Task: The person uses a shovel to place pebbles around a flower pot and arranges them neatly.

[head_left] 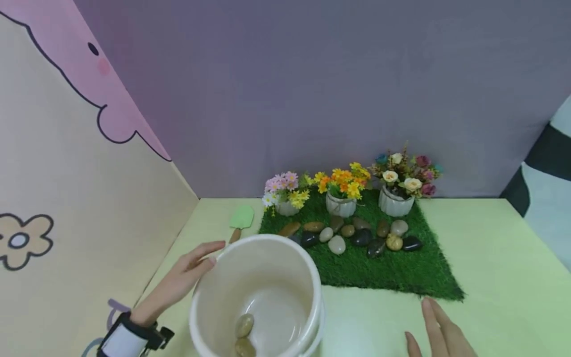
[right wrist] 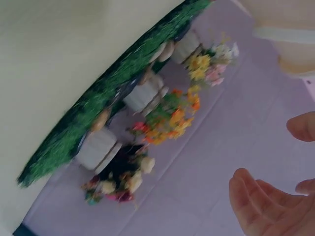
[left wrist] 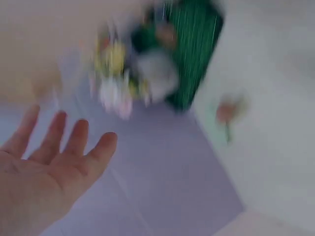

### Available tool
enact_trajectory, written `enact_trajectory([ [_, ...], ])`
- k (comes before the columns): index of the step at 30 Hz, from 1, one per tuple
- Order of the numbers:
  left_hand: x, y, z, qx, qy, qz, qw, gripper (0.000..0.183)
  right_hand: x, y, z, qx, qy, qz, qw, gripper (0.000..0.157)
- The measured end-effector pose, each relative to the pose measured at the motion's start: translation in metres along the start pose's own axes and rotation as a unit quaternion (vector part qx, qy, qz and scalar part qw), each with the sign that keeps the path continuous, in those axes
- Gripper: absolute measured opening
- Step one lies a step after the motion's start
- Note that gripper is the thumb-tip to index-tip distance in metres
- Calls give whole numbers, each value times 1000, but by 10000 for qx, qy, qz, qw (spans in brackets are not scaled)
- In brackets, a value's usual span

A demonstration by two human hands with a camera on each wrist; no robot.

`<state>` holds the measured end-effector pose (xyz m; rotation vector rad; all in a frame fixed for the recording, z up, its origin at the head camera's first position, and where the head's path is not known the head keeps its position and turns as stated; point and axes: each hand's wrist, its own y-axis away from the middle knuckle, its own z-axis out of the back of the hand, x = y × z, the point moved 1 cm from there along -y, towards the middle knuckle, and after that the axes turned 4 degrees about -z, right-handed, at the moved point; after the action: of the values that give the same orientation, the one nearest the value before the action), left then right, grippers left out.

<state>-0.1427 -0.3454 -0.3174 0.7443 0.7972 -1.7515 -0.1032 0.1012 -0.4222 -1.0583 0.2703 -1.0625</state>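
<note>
A cream bucket stands at the front of the table in the head view, with two smooth stones at its bottom. My left hand is at the bucket's left rim, fingers extended; whether it touches the rim I cannot tell. The blurred left wrist view shows the same left hand with fingers spread and nothing in them. Lower right in the head view, my right hand is apart from the bucket, holding nothing. Loosely bent fingers of the right hand show in the right wrist view, the bucket above them.
Behind the bucket lies a green turf mat bearing several stones and three white pots of flowers, pink, orange and mixed. A small green shovel lies left of the mat. Walls bound the table.
</note>
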Motion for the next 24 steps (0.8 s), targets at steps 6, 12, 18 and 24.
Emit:
enact_trajectory([
  [6,-15,4,-30,-22,1229,-38,9924,55,50,-24,-4,-170,-241,769,9966,58],
  [12,-32,9,-73,363,2174,91,9754,66,79,-28,5,-935,-1629,2211,9570,36],
  [18,-59,3,-119,452,2895,290,9557,71,71,-31,23,-1622,-1913,3000,9204,34],
  [24,-88,-14,-166,422,3407,257,9389,71,58,-39,47,-2316,-2338,2859,9000,41],
])
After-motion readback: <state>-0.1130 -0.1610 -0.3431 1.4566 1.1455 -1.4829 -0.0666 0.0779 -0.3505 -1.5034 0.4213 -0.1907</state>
